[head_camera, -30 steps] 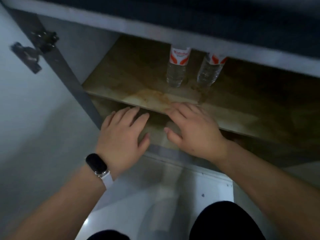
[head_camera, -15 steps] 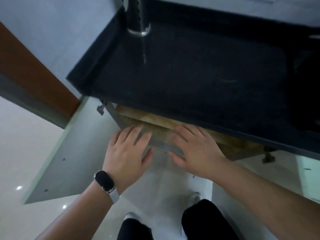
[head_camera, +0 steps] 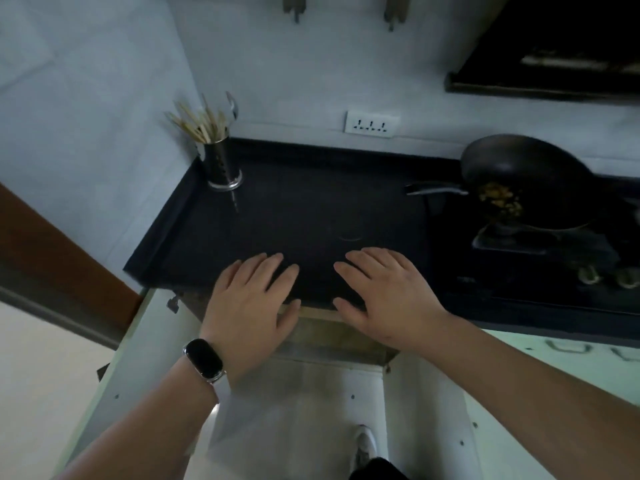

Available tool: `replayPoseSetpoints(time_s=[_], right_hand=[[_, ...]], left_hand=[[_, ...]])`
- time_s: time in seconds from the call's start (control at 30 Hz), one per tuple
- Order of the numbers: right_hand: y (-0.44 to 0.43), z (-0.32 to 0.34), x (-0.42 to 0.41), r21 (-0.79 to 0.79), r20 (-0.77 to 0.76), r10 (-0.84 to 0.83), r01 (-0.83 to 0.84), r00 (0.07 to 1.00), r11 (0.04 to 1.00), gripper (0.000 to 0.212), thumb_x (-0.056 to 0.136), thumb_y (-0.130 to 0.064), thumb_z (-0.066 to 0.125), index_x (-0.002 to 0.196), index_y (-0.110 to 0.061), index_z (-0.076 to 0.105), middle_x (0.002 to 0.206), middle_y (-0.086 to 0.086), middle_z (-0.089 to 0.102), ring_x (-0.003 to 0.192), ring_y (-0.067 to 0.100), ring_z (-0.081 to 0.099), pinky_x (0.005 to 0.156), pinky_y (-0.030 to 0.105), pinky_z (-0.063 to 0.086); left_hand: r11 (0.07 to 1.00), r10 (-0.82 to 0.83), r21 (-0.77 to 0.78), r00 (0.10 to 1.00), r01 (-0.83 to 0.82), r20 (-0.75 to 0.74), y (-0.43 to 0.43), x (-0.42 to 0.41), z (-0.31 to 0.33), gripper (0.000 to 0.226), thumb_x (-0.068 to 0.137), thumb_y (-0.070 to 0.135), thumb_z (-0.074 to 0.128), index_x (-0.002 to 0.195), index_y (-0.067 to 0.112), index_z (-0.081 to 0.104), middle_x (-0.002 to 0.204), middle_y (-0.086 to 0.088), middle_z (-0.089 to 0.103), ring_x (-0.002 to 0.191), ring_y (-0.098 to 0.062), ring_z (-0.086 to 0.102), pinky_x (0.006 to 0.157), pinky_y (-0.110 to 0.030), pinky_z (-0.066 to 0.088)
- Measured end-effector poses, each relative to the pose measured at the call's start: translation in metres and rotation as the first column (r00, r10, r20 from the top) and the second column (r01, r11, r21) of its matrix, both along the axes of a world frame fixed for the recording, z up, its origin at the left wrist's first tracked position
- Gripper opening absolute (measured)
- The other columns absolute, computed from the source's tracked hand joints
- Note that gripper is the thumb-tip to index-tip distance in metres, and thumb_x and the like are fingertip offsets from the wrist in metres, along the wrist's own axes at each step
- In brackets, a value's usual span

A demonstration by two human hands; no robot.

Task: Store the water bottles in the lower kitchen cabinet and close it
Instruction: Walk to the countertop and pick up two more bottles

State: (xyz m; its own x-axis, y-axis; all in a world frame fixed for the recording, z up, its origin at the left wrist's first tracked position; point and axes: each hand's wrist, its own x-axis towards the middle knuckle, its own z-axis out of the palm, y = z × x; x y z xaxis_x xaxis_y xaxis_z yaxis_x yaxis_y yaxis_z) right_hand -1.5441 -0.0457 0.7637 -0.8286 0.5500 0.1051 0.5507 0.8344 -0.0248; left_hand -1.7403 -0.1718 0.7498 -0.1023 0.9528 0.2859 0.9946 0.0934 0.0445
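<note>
The lower cabinet (head_camera: 332, 332) stands open below the dark countertop (head_camera: 311, 216); only a strip of its wooden inside shows. Its left door (head_camera: 138, 358) and right door (head_camera: 426, 410) both swing out toward me. The water bottles are hidden under the counter. My left hand (head_camera: 249, 306), with a dark watch on the wrist, hovers flat over the counter's front edge, fingers spread, holding nothing. My right hand (head_camera: 388, 299) is beside it, also flat and empty.
A metal holder of chopsticks (head_camera: 216, 157) stands at the counter's back left corner. A black wok (head_camera: 523, 181) with food sits on the stove at right. A wall socket (head_camera: 370, 124) is behind. My shoe (head_camera: 363, 445) is on the pale floor.
My view rose from inside the cabinet to above the countertop. The bottles on the shelf dropped out of sight. Both hands lifted from the shelf edge to the counter's front edge, still empty.
</note>
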Motion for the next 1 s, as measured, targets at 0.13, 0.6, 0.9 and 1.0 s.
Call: replayPoseSetpoints(time_s=[0.13,0.6,0.9,1.0], right_hand=[[-0.025,0.029,0.026,0.061,0.007,-0.113,0.112,0.994,0.992,0.056,0.090,-0.054,0.045,0.129,-0.017,0.061,0.130,0.008,0.062,0.121,0.031,0.054,0.104,0.048,0.043],[-0.152,0.060,0.135,0.153,-0.027,-0.571,0.568,0.821,0.809,0.055,0.090,-0.055,0.040,0.128,-0.021,0.061,0.127,0.005,0.063,0.118,0.030,0.058,0.099,0.046,0.045],[-0.166,0.070,0.217,0.109,-0.045,-0.688,0.688,0.724,0.717,0.059,0.092,-0.057,0.031,0.130,-0.022,0.060,0.132,0.004,0.061,0.121,0.031,0.057,0.102,0.048,0.044],[-0.163,0.072,0.253,0.094,-0.073,-0.703,0.707,0.707,0.701,0.059,0.093,-0.056,0.031,0.131,-0.021,0.059,0.133,0.004,0.060,0.122,0.031,0.056,0.103,0.048,0.042]], left_hand=[[0.989,-0.138,0.042,0.990,0.139,-0.023,-0.003,0.012,0.019,0.050,0.090,0.042,0.048,0.126,0.013,0.067,0.130,-0.013,0.065,0.119,-0.034,0.061,0.097,-0.052,0.047],[0.845,-0.523,0.117,0.852,0.521,-0.018,-0.016,0.086,0.044,0.044,0.091,0.039,0.060,0.128,0.015,0.067,0.129,-0.012,0.066,0.121,-0.033,0.062,0.097,-0.052,0.049],[0.767,-0.637,0.083,0.771,0.636,-0.026,-0.005,0.170,0.057,0.052,0.091,0.045,0.046,0.129,0.017,0.067,0.129,-0.010,0.066,0.122,-0.031,0.061,0.097,-0.051,0.051],[0.752,-0.656,0.062,0.754,0.656,-0.033,0.007,0.206,0.062,0.051,0.092,0.044,0.047,0.130,0.017,0.066,0.130,-0.010,0.066,0.124,-0.031,0.060,0.097,-0.052,0.052]])
